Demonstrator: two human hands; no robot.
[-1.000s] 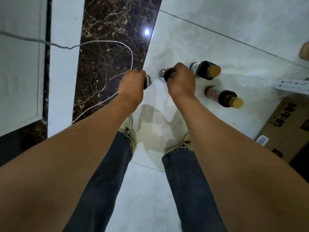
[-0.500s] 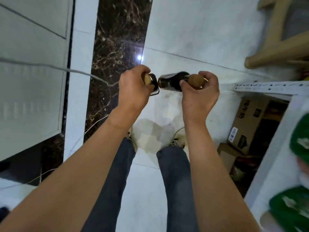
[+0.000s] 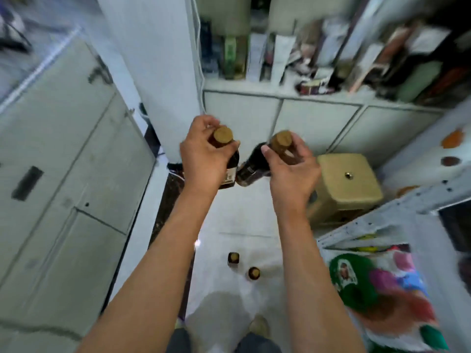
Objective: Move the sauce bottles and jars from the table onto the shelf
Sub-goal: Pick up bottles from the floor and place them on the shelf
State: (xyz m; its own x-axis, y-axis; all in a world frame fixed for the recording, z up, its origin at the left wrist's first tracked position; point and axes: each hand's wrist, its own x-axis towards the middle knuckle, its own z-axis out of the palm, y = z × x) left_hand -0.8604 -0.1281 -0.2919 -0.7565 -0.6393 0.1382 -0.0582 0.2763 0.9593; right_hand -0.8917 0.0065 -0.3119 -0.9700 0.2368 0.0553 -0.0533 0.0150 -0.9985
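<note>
My left hand (image 3: 204, 159) grips a dark sauce bottle (image 3: 230, 171) by the neck, just under its tan cap. My right hand (image 3: 293, 169) holds a second dark bottle (image 3: 251, 166) the same way, its body tilted down to the left. Both bottles hang in the air at chest height, nearly touching each other. Two more dark bottles with tan caps stand on the white floor below, one (image 3: 233, 258) to the left and the other (image 3: 254, 273) just right of it. A white metal shelf (image 3: 397, 212) juts in from the right.
A tan plastic stool (image 3: 349, 184) stands on the floor beyond my right hand. White cabinets (image 3: 293, 121) with a cluttered upper ledge fill the back. A grey cabinet (image 3: 63, 161) lines the left. Colourful bags (image 3: 382, 284) lie on the shelf's lower level.
I have straightened up and lifted both bottles off the floor. The view swung from the floor toward the cabinets and shelf, and the image is blurred by the motion.
</note>
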